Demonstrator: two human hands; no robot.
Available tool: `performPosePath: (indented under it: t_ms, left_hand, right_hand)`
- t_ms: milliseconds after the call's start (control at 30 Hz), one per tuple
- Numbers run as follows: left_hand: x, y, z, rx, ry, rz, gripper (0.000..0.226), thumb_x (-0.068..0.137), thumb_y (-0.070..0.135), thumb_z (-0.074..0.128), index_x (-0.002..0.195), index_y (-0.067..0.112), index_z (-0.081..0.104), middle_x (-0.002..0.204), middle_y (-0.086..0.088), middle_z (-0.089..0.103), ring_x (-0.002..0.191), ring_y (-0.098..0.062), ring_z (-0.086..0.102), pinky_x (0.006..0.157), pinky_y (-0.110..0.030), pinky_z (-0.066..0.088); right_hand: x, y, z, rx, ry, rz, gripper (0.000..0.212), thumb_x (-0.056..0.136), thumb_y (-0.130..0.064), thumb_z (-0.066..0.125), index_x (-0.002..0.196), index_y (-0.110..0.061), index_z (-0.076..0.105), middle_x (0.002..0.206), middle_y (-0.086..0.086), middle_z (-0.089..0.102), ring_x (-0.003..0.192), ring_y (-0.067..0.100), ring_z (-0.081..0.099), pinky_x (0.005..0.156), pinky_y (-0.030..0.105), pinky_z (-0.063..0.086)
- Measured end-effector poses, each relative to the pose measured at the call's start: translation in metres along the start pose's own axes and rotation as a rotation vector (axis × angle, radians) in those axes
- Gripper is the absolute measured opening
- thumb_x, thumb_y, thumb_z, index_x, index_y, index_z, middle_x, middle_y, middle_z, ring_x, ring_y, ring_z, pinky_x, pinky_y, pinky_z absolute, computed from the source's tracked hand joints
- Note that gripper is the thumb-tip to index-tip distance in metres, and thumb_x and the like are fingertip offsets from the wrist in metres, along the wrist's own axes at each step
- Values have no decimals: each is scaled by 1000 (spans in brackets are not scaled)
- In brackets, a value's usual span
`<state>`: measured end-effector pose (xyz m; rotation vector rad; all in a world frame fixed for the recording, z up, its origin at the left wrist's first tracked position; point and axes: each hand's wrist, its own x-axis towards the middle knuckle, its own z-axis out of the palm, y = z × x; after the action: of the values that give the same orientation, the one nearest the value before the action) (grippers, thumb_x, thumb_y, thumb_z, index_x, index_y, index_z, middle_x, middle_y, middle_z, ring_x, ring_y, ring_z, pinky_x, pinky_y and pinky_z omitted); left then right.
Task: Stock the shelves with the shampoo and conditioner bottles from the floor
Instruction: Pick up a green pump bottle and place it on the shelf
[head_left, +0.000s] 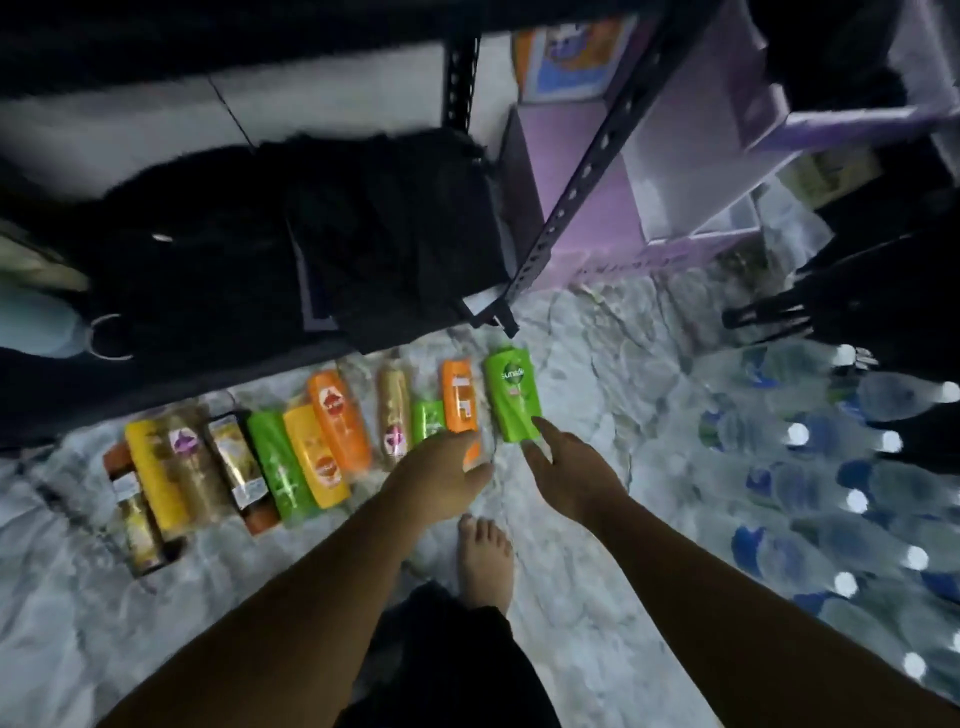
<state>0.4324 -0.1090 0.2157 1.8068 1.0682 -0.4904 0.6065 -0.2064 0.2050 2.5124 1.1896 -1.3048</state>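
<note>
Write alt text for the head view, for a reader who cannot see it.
Two bare hands reach to a row of shampoo bottles lying on a marbled floor: right hand at the green Sunsilk bottle, left hand at the orange bottle beside it. Metal shelving stands behind.

The left grip (441, 470) hides the lower ends of the orange bottle (460, 400) and small green bottle (428, 420) beneath it, the right grip (566, 467) covers one corner of the green bottle (511, 397), and bottle labels (184, 441) left of both grips blur unreadably.
</note>
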Motion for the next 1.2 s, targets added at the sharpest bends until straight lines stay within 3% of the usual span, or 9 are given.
performPosePath:
  t_ms: [133, 333, 467, 567, 667, 800, 967, 1033, 1200]
  left_hand:
    - [86, -27, 51, -111, 14, -59, 43, 98, 44, 59, 131, 15, 59, 115, -12, 69, 98, -28, 68, 84, -35, 56]
    - [187, -54, 109, -274, 108, -106, 49, 97, 41, 65, 136, 13, 52, 115, -15, 66, 110, -33, 65, 79, -30, 46]
    - [225, -66, 136, -375, 139, -66, 76, 90, 37, 76, 152, 14, 38, 131, -8, 63, 120, -26, 62, 78, -17, 37]
    - [244, -71, 151, -416, 142, -10, 104, 70, 60, 77, 155, 24, 30, 139, -2, 61, 120, -24, 64, 97, -33, 52]
    - [263, -80, 164, -487, 139, -10, 119, 53, 72, 72, 153, 28, 26, 140, -4, 57, 116, -27, 66, 96, -44, 55]
    - [256, -77, 163, -631, 128, -4, 124, 51, 68, 83, 154, 32, 24, 140, 2, 58, 115, -18, 65, 93, -42, 58]
    - [193, -63, 157, -858, 75, 63, 98, 73, 23, 93, 140, 56, 30, 123, 29, 63, 110, -2, 67, 69, -35, 63]
    - [152, -51, 142, -856, 58, 60, 104, 70, 30, 94, 136, 68, 24, 129, 30, 58, 116, -3, 64, 79, -38, 63]
    - [46, -36, 84, -777, -46, 98, 112, 61, 29, 98, 148, 47, 31, 133, 15, 63, 121, -8, 64, 99, -49, 56]
  right_hand:
    - [99, 40, 37, 7, -9, 33, 57, 104, -53, 36, 156, -30, 33, 134, 20, 59, 125, 37, 56, 104, 42, 44]
    - [220, 66, 65, 77, 38, 20, 63, 98, -55, 47, 155, -31, 32, 131, 22, 62, 117, 38, 62, 97, 39, 49]
    - [268, 54, 66, 231, 58, -42, 78, 92, -55, 61, 156, -30, 26, 125, 3, 64, 92, 24, 72, 83, 39, 60]
    - [292, 44, 69, 290, 48, -35, 90, 84, -55, 70, 156, -29, 23, 130, 3, 58, 98, 24, 68, 81, 39, 61]
    - [304, 42, 72, 305, 62, -35, 84, 76, -55, 79, 145, -27, 38, 122, 7, 62, 106, 26, 64, 88, 45, 59]
    - [292, 47, 66, 329, 49, -43, 78, 65, -62, 84, 130, -31, 54, 113, -1, 67, 100, 18, 68, 87, 41, 60]
    - [222, 52, 60, 666, 41, 39, 68, 58, -56, 90, 115, -33, 62, 104, -4, 73, 91, 14, 74, 83, 40, 62]
    - [174, 42, 52, 833, 41, 53, 60, 68, -43, 91, 118, -27, 62, 102, -2, 75, 88, 14, 75, 77, 36, 61]
    - [49, -1, 26, 1080, 60, 48, 53, 72, -34, 91, 115, -25, 62, 97, -1, 77, 90, 18, 76, 84, 42, 62]
